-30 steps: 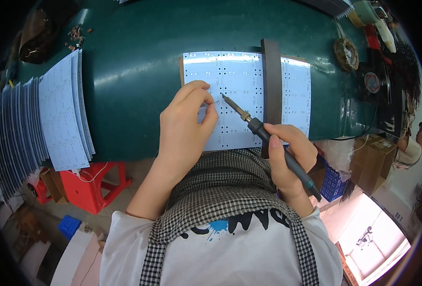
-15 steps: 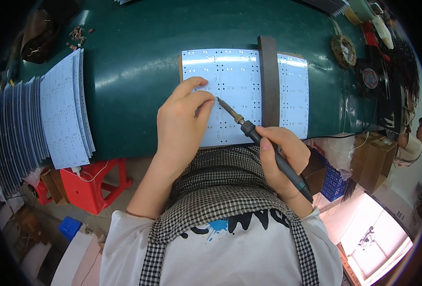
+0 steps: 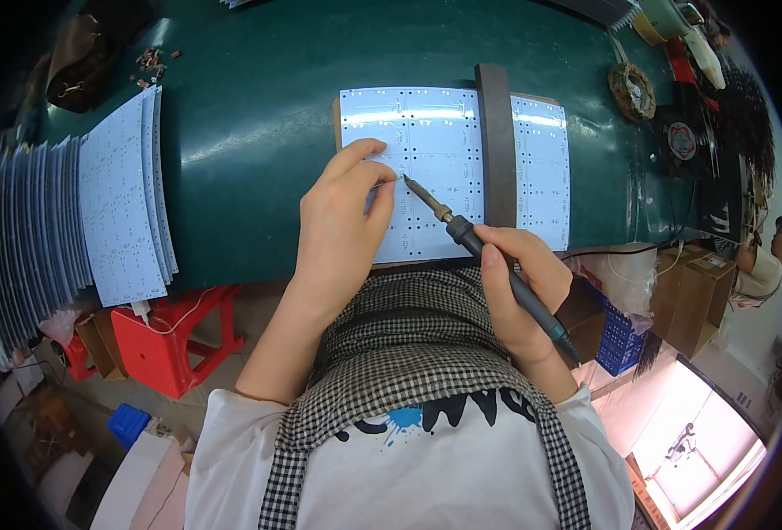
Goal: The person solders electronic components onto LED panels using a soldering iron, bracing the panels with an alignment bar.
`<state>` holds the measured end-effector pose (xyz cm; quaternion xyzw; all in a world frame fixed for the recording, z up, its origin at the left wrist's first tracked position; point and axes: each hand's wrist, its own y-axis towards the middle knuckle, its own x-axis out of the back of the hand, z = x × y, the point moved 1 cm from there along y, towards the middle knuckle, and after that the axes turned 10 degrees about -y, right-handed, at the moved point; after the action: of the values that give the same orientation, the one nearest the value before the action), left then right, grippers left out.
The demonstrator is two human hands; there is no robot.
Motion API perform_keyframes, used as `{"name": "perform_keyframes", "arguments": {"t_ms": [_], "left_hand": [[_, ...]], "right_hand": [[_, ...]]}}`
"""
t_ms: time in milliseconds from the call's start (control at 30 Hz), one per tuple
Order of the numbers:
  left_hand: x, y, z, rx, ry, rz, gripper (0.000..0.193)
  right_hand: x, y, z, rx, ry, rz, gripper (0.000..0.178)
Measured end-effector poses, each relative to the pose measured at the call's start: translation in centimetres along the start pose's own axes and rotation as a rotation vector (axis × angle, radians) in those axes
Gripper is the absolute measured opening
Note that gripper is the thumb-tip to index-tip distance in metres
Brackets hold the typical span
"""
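A pale blue circuit panel (image 3: 435, 132) lies on the green table (image 3: 258, 115), with a dark flat bar (image 3: 495, 141) laid across it. My left hand (image 3: 342, 225) rests on the panel's left part, thumb and forefinger pinched together at the board; whether they hold anything is too small to tell. My right hand (image 3: 519, 296) grips a soldering iron (image 3: 475, 247) like a pen. Its tip points up and left and meets the panel right beside my left fingertips.
A fanned stack of similar pale blue panels (image 3: 73, 212) lies at the table's left end. A coil of solder wire (image 3: 631, 90), a small fan (image 3: 681, 141) and tools sit at the far right. A red stool (image 3: 166, 340) and cardboard boxes (image 3: 700, 283) stand below the table.
The iron's tip has moved left across the panel to my left fingertips. My left hand has shifted slightly, its fingers now pinched at the tip.
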<state>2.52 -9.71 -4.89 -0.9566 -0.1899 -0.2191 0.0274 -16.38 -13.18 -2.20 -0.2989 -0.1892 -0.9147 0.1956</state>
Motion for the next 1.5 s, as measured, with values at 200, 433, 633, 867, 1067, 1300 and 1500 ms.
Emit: {"name": "perform_keyframes", "arguments": {"t_ms": [200, 433, 633, 867, 1067, 1300, 1500], "left_hand": [[0.4, -1.3, -0.1, -0.077, 0.022, -0.067, 0.009], [-0.4, -3.1, -0.1, -0.065, -0.019, -0.050, 0.009], [-1.0, -2.8, -0.1, -0.110, 0.032, -0.091, 0.008], [-0.7, -3.0, -0.3, -0.099, 0.124, -0.052, 0.010], [-0.2, -3.9, -0.7, -0.025, 0.064, 0.013, 0.010], [-0.3, -5.7, -0.4, -0.078, 0.005, 0.000, 0.011], [-0.4, -5.5, -0.4, -0.060, -0.020, -0.028, 0.009]], "right_hand": [[0.9, -0.7, -0.2, -0.049, 0.007, -0.012, 0.015], [1.1, -1.6, -0.1, 0.030, 0.001, -0.031, 0.015], [0.7, -1.4, 0.0, 0.014, 0.000, 0.027, 0.015], [0.4, -1.9, -0.2, 0.076, -0.005, -0.024, 0.016], [1.0, -3.0, 0.2, 0.071, -0.029, -0.020, 0.015], [1.1, -4.4, 0.1, 0.097, -0.006, -0.046, 0.013], [0.7, -4.5, 0.0, 0.099, -0.004, -0.040, 0.014]]}}
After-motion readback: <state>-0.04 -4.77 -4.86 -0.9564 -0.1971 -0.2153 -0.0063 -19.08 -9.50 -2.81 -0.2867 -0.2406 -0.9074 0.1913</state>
